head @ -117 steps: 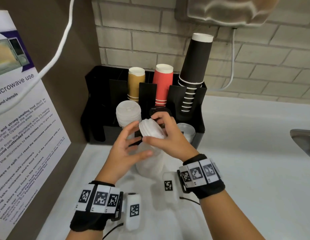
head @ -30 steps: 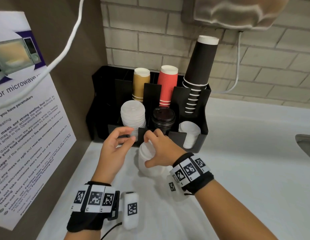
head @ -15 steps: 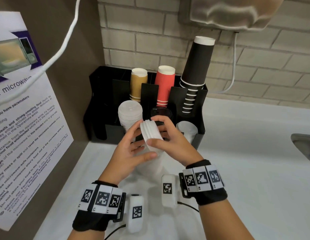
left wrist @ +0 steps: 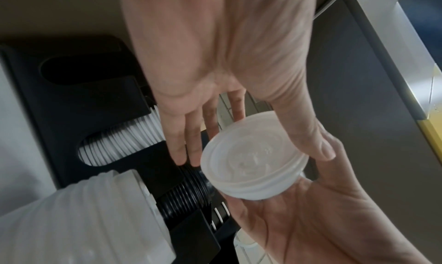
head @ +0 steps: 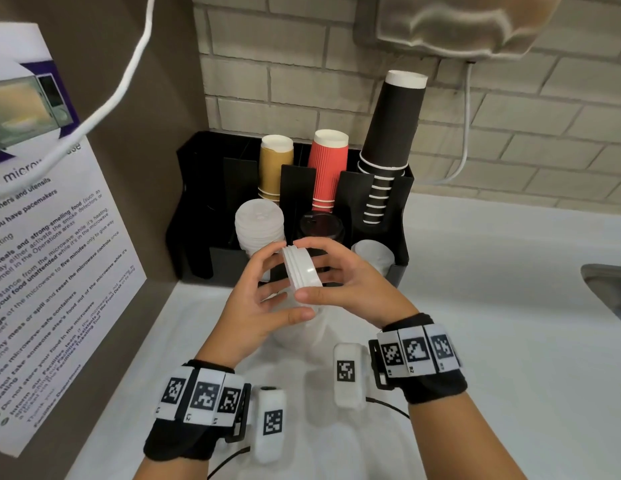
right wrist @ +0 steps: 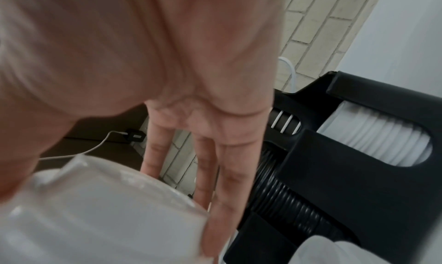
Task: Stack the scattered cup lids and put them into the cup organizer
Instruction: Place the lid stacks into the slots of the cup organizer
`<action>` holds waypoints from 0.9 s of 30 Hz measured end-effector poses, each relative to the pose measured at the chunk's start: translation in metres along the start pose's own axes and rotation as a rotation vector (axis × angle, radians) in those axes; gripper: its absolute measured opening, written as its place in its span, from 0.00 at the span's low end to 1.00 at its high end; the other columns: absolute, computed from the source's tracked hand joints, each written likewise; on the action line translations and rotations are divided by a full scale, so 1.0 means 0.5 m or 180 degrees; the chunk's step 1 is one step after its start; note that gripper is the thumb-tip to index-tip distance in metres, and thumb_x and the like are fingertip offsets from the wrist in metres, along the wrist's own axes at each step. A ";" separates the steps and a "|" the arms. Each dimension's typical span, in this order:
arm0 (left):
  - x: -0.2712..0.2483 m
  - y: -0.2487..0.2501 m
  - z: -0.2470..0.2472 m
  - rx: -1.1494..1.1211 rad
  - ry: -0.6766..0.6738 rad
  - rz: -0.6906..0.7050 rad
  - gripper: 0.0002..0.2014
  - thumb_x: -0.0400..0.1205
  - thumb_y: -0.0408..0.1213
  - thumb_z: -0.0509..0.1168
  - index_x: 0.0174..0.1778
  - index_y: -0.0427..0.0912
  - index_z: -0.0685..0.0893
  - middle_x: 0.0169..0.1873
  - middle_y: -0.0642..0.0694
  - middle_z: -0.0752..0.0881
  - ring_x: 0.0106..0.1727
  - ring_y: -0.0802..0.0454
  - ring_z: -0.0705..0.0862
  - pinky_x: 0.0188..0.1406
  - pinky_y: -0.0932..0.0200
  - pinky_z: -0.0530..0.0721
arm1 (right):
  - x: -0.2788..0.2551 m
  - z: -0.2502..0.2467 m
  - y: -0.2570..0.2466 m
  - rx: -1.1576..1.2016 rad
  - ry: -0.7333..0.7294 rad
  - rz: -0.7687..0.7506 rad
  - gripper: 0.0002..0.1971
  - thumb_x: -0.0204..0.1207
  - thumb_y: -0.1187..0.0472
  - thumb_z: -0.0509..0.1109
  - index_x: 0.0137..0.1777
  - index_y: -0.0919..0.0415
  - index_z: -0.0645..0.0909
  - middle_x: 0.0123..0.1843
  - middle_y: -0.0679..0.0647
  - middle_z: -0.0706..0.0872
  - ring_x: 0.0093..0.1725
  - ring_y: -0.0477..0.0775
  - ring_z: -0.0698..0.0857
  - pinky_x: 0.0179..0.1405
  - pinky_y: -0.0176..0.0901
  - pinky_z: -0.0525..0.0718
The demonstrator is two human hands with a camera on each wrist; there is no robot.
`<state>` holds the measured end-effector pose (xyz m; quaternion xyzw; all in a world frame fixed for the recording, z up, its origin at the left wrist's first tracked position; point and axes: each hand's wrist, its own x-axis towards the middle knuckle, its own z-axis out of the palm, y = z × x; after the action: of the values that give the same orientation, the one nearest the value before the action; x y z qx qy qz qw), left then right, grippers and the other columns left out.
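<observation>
Lid stack (head: 301, 270): white, few pieces. Just raised from the counter (head: 492, 341) heap to frame centre, on edge. Left hand (head: 253, 299) and right hand (head: 354, 285) both grip its rim. Cup organizer (head: 194, 202) directly behind; slotting remains.

Short white lid stack (head: 301, 271) on edge, before black organizer (head: 399, 216)

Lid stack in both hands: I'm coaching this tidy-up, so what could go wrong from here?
The lid stack, held on edge by fingertips of the left hand and right hand, could slip apart. It hangs above the tall stack on the counter, which a drop might topple.
</observation>
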<state>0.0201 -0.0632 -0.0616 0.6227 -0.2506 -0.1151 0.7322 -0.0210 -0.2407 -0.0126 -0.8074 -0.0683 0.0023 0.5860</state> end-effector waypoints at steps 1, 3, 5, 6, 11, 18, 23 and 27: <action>0.000 -0.002 0.000 0.0024 -0.0017 0.0005 0.47 0.57 0.41 0.85 0.72 0.63 0.73 0.70 0.55 0.78 0.68 0.50 0.82 0.65 0.51 0.84 | 0.000 0.001 0.002 -0.0017 0.0013 -0.0026 0.30 0.67 0.60 0.81 0.68 0.43 0.76 0.60 0.48 0.85 0.60 0.45 0.84 0.62 0.45 0.84; -0.001 -0.005 0.000 0.0089 -0.0045 0.0023 0.47 0.60 0.39 0.87 0.74 0.61 0.71 0.71 0.55 0.77 0.70 0.52 0.81 0.67 0.54 0.82 | 0.002 0.005 0.004 -0.0052 0.0039 -0.0073 0.29 0.68 0.61 0.81 0.67 0.42 0.76 0.58 0.46 0.86 0.58 0.42 0.85 0.57 0.38 0.85; -0.002 -0.004 -0.001 0.0130 0.0029 0.0025 0.44 0.63 0.40 0.82 0.74 0.62 0.71 0.73 0.57 0.76 0.71 0.56 0.80 0.68 0.58 0.80 | 0.007 -0.001 0.005 -0.0050 0.0106 -0.0136 0.28 0.68 0.62 0.81 0.65 0.41 0.76 0.55 0.42 0.85 0.53 0.39 0.85 0.48 0.33 0.84; -0.003 -0.001 -0.002 0.0159 0.0125 0.0006 0.41 0.64 0.43 0.79 0.74 0.62 0.71 0.74 0.58 0.75 0.70 0.58 0.80 0.67 0.59 0.80 | 0.011 -0.010 0.004 -0.0037 0.0230 -0.0191 0.28 0.67 0.61 0.81 0.65 0.41 0.76 0.54 0.42 0.85 0.51 0.38 0.85 0.45 0.32 0.84; -0.008 0.006 -0.018 0.0325 0.0637 0.0059 0.23 0.72 0.47 0.70 0.64 0.56 0.79 0.65 0.55 0.81 0.57 0.62 0.86 0.51 0.73 0.81 | 0.046 -0.121 0.015 -0.0425 0.1544 -0.0238 0.30 0.67 0.57 0.81 0.64 0.41 0.70 0.60 0.51 0.82 0.57 0.51 0.85 0.48 0.39 0.84; -0.007 -0.007 -0.040 0.0636 0.0826 0.0036 0.15 0.81 0.34 0.70 0.61 0.53 0.82 0.62 0.53 0.83 0.55 0.61 0.85 0.50 0.72 0.80 | 0.094 -0.223 0.064 -0.2359 0.0815 0.0932 0.36 0.67 0.54 0.77 0.74 0.46 0.65 0.67 0.57 0.76 0.66 0.63 0.77 0.67 0.64 0.74; -0.004 -0.003 -0.039 0.0679 0.0869 0.0034 0.14 0.81 0.33 0.69 0.60 0.54 0.82 0.62 0.51 0.83 0.54 0.62 0.85 0.50 0.71 0.80 | 0.110 -0.208 0.076 -0.3455 0.0135 0.1338 0.41 0.67 0.51 0.76 0.77 0.41 0.59 0.70 0.54 0.71 0.66 0.60 0.76 0.67 0.65 0.63; -0.004 -0.001 -0.036 0.0704 0.0860 0.0044 0.14 0.81 0.32 0.69 0.59 0.53 0.82 0.61 0.50 0.83 0.52 0.64 0.85 0.50 0.73 0.79 | 0.114 -0.192 0.092 -0.3797 -0.0080 0.1301 0.41 0.67 0.52 0.76 0.78 0.44 0.59 0.72 0.54 0.71 0.66 0.61 0.77 0.65 0.65 0.65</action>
<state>0.0275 -0.0468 -0.0641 0.7075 -0.1653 0.0029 0.6871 0.0483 -0.3390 -0.0217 -0.9920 0.0910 0.0852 0.0219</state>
